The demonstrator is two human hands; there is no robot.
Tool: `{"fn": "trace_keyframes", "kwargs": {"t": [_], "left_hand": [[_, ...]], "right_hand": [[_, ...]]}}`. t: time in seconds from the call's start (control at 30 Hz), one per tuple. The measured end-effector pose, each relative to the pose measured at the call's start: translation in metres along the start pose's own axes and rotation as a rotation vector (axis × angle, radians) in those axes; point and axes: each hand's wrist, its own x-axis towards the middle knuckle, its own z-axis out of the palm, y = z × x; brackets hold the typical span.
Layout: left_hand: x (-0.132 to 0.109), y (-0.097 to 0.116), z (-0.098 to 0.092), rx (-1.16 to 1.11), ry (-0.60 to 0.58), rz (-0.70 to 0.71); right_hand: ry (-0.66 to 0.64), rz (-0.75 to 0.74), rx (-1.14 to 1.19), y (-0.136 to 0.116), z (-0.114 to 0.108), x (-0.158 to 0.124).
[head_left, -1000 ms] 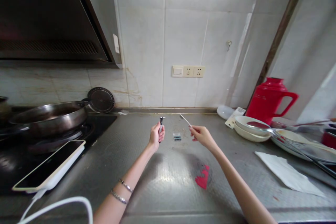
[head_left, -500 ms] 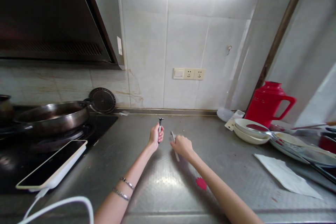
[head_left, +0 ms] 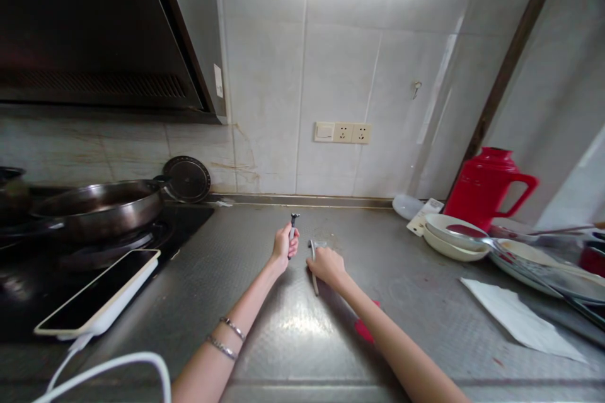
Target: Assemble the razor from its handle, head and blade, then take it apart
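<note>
In the head view my left hand [head_left: 286, 245] is closed round the grey and black handle of a small razor [head_left: 293, 223]. Its dark crosswise head points up and away from me. To the right, my right hand [head_left: 327, 264] is closed on a slim light-grey stick with a dark tip [head_left: 314, 278], held low over the steel counter [head_left: 265, 327]. Beyond the knuckles a small clear or shiny piece shows, too faint to name. Partly behind my right forearm lies a red flat thing [head_left: 363, 330].
On the left are a phone [head_left: 101, 289] with a white cable, and a steel pan [head_left: 101, 208] on the stove. To the right are a white napkin [head_left: 517, 318], stacked bowls [head_left: 454, 250] and a red thermos jug [head_left: 482, 189]. Wall sockets [head_left: 352, 133] are ahead.
The stick in my right hand has turned more upright, and its lower end has swung slightly left. More of the red thing shows beyond my forearm. My left hand keeps hold of the razor.
</note>
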Motion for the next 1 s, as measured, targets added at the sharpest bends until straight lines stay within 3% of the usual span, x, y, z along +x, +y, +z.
{"fn": "trace_keyframes", "kwargs": {"t": [0.2,0.3,0.43,0.6,1.0], "left_hand": [[-0.001,-0.002,0.001,0.007,-0.001,-0.025],[0.000,-0.003,0.000,0.017,-0.007,-0.028],[0.000,-0.004,0.000,0.024,-0.007,-0.033],[-0.001,-0.004,0.000,0.020,-0.006,-0.047],[0.000,-0.012,-0.002,0.042,-0.020,-0.046]], "right_hand": [[0.085,-0.016,0.072,0.033,-0.023,0.027],[0.108,-0.157,0.127,0.057,-0.030,0.046],[0.012,-0.318,0.139,0.074,-0.020,0.063],[-0.045,-0.329,0.142,0.078,-0.007,0.066],[-0.038,-0.324,0.129,0.076,-0.003,0.060]]}}
